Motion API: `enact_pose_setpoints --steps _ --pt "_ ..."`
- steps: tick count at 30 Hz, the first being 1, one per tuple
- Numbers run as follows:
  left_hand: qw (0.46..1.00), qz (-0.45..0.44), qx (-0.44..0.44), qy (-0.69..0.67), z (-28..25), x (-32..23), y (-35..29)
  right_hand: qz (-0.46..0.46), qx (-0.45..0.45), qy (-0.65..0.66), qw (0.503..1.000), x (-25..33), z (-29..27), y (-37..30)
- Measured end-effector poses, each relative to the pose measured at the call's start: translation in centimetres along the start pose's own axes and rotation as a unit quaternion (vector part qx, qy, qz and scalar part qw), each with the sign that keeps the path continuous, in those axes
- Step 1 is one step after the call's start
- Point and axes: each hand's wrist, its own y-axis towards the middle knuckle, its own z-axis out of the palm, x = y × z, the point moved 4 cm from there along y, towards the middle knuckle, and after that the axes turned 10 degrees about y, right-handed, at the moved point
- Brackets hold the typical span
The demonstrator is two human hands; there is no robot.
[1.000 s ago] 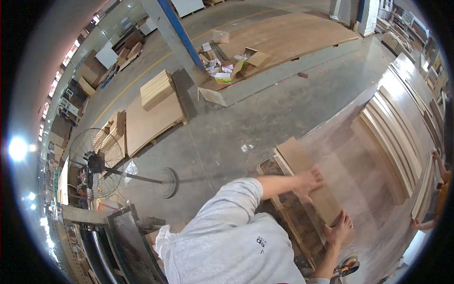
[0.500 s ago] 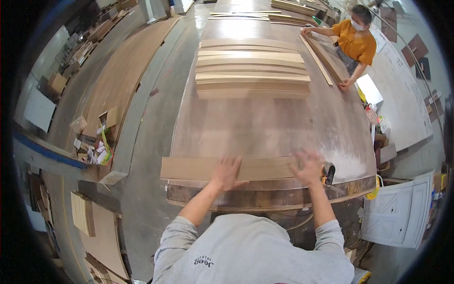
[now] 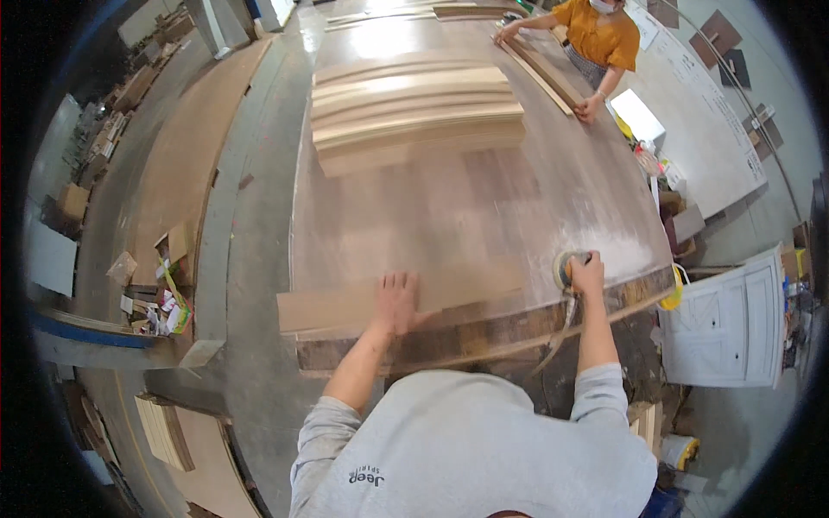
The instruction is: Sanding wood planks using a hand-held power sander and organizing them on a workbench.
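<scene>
My left hand [image 3: 398, 301] lies flat on a light brown wooden board [image 3: 332, 310] along the near edge of the worktable [image 3: 389, 216], its fingers stretched out. My right hand [image 3: 589, 278] is closed around a small round sander [image 3: 564, 269] to the right of the board. A hose or cord [image 3: 561, 326] hangs from the sander over the table's edge. Motion blurs the board's right end, so I cannot tell whether it is one board or several.
A stack of long boards [image 3: 423, 129] lies farther up the table. At the far right a co-worker in an orange top [image 3: 596, 34] handles a long narrow piece [image 3: 553, 79]. A white panelled door or cabinet [image 3: 721, 324] stands right of the table; a litter-filled box [image 3: 164, 302] sits left.
My right hand has left the board's right end and taken hold of the sander. My left hand stays on the board. The view has shifted, and the boards appear slightly tilted.
</scene>
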Motion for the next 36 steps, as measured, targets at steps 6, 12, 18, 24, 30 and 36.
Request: enact_pose_setpoints --steps 6,12,18,24,30,36 --pt "1.000 0.007 -0.017 -0.002 0.7 0.5 0.1 -0.118 0.060 0.054 0.990 5.9 0.5 -5.1" --pt "0.998 0.016 -0.027 0.056 0.1 0.2 0.1 -0.210 0.133 -0.022 0.968 14.0 6.4 -12.3" --pt "0.999 0.022 0.013 0.029 0.3 0.3 0.2 -0.239 0.206 -0.059 0.947 15.3 10.4 -14.2" --pt "0.999 0.014 0.010 0.034 0.3 0.3 0.1 -0.129 0.087 -0.089 0.984 15.0 7.9 -9.1" --pt "1.000 0.009 0.028 0.011 0.4 0.2 0.4 -0.223 0.244 -0.016 0.944 17.0 12.9 -15.2" --pt "0.999 0.022 0.030 0.033 0.1 0.3 0.3 -0.091 0.131 -0.058 0.985 13.9 7.5 -7.4"
